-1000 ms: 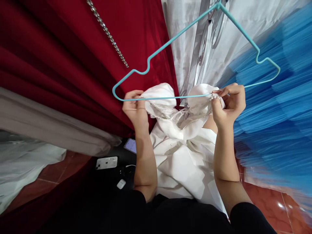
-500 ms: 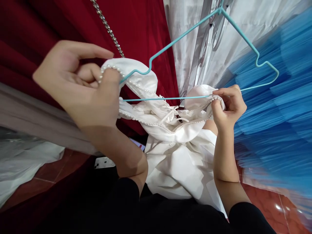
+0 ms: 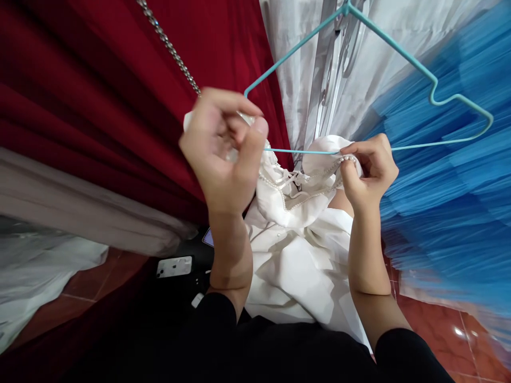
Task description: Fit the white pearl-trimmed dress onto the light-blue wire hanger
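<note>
A white dress (image 3: 295,255) with pearl-trimmed edges lies across my lap, its bodice raised toward a light-blue clothes hanger (image 3: 399,47). My left hand (image 3: 227,154), slightly blurred, curls around the dress's left sleeve; white fabric shows between and behind its fingers, and the hanger's left end is hidden there. Thumb and fingers of my right hand (image 3: 369,170) pinch the pearl edge of the other sleeve (image 3: 325,148) against the hanger's bottom bar. This bar runs across between both hands, above the lace-up ties (image 3: 289,183) of the bodice.
Red drapery (image 3: 120,80) with a rhinestone strip (image 3: 171,50) hangs at the left. Blue tulle (image 3: 451,197) fills the right side, and white cloth (image 3: 419,32) hangs behind the hanger. A phone (image 3: 174,266) and a small white case (image 3: 197,300) lie on a black surface.
My left hand went out left with the sleeve, drawing it over the hanger's left end, and has come back toward the middle. The hanger has shifted right a little. My right hand keeps its pinch.
</note>
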Motion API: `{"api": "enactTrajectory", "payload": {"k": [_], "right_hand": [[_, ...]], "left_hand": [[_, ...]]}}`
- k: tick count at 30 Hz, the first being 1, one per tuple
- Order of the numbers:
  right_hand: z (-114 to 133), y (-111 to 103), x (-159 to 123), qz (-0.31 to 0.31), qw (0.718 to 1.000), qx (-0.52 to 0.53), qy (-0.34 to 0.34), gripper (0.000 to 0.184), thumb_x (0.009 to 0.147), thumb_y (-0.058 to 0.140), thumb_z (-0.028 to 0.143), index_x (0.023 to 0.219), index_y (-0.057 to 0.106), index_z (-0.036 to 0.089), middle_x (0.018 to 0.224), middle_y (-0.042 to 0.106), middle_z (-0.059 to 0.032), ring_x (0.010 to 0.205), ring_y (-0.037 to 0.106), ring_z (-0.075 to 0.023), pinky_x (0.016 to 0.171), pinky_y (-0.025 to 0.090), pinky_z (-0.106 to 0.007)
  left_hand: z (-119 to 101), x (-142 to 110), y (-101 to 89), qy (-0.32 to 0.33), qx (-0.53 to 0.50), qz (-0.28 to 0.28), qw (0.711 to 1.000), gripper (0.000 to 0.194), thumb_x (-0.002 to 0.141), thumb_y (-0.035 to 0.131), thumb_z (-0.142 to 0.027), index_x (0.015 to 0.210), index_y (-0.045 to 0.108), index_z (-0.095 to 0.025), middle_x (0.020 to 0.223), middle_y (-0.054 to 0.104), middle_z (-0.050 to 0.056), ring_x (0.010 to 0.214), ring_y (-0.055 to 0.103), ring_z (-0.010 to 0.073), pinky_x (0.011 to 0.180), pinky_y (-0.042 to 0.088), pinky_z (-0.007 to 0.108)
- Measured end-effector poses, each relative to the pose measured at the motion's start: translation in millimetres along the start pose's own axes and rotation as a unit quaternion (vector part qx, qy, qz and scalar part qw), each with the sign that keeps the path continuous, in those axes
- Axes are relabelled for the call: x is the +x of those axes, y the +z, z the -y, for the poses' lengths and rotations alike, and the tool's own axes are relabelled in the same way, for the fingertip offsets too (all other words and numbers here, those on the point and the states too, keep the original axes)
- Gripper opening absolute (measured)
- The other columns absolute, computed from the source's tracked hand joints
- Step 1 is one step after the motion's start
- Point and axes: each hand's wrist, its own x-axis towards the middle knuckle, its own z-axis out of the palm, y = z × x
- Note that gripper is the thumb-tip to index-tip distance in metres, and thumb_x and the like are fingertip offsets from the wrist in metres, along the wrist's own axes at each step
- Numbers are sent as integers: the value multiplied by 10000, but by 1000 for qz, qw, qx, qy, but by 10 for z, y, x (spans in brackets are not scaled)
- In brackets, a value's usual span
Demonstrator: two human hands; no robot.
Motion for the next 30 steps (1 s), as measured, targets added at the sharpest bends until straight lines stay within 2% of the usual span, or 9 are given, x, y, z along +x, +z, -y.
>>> {"api": "enactTrajectory", "payload": {"k": [4,7,10,13,17,19,22,25,30], "right_hand": [[9,3,2,-11,999,29,-11,116,888,597,199,906,677,280,737,494,-17,659,452,-140,572,444,-338],[15,5,5,-14,999,43,-12,124,877,589,206,911,682,281,746,487,-10,657,466,-144,569,439,-338],[27,9,12,-13,999,34,-9,145,871,590,185,912,684,287,745,488,-12,669,482,-150,586,468,-345],[39,8,-14,-27,1000,8,-11,186,869,568,136,899,681,280,760,536,-28,732,543,-163,658,532,-373],[-14,-68,-142,-27,997,46,-54,282,843,501,74,960,675,263,1003,680,-30,971,671,-202,813,589,-436],[-105,-167,-185,-61,996,32,-49,272,820,538,82,977,676,256,1120,667,-36,1001,665,-206,733,570,-383],[-310,-407,-106,-196,981,9,-12,257,729,610,24,890,651,219,987,591,-52,831,585,-150,539,417,-260],[-495,-702,149,-277,960,54,-1,325,633,569,-91,776,579,200,782,481,9,687,493,-92,518,352,-235],[-475,-939,623,-200,979,45,1,323,695,555,-102,821,596,192,795,519,51,688,514,-51,578,390,-247]], "left_hand": [[185,-336,132,-228,-41,185,955,383,990,579,-502,827,708,-181,687,618,33,623,575,135,569,435,267],[433,-468,310,-303,-128,147,933,426,948,606,-585,1104,682,-196,1022,720,99,901,701,194,757,557,295],[519,-494,538,-294,-326,62,896,342,980,571,-543,1078,604,-218,1164,681,94,1150,676,226,986,551,384],[438,-494,709,-269,-436,10,859,295,1019,522,-452,842,474,-221,813,574,5,1010,688,169,1082,511,407],[362,-472,731,-242,-421,-21,874,377,1011,529,-479,779,366,-230,666,336,-45,714,576,120,1052,541,392],[384,-438,670,-235,-409,-28,881,392,1002,539,-496,776,355,-234,652,308,-47,668,526,123,994,569,377],[426,-380,567,-230,-395,-31,889,394,999,549,-489,768,353,-238,627,272,-49,623,478,129,904,589,344],[421,-345,513,-223,-386,-36,894,395,1006,546,-473,755,353,-238,605,243,-50,593,455,134,840,588,320],[364,-349,537,-219,-374,-49,900,410,1016,530,-473,739,342,-237,586,245,-48,573,447,138,795,581,309]]}}
